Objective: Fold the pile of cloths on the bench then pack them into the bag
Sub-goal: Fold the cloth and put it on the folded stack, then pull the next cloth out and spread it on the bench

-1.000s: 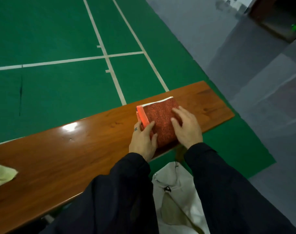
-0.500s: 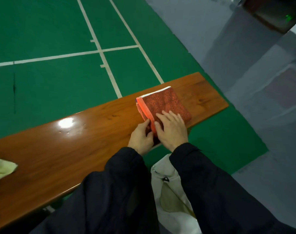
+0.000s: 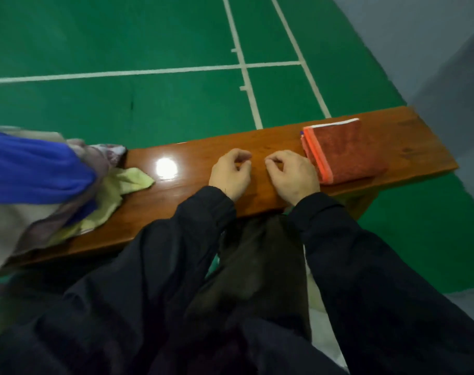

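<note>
Green court flooring (image 3: 122,31) with white painted lines (image 3: 116,73) fills the background behind the glossy brown wooden bench (image 3: 271,139) I am working over. On my right end of the bench lies the folded rust-red cloth with an orange edge (image 3: 346,151), a neat rectangle lying flat with a thin white layer showing along its far side. My right hand (image 3: 294,177) sits just beside its orange edge without touching it, fingers curled inward with thumb and forefinger tips close together, holding nothing I can make out. My left hand (image 3: 230,174) is near it over the bare wood, fingers likewise loosely curled and empty. Both wrists come out of dark jacket sleeves (image 3: 203,226).

Well apart, at my left end of the bench, rests the unfolded pile: a crumpled pale yellow cloth (image 3: 122,185) lowest and nearest my hands, a bright blue cloth (image 3: 33,166) bunched over it, greyish fabric (image 3: 3,223) below that, and a patterned light piece (image 3: 111,151) at the back. A sliver of the white bag (image 3: 321,320) shows beneath my right arm, mostly hidden. A light glare spot (image 3: 166,168) shines on the wood between pile and hands.
</note>
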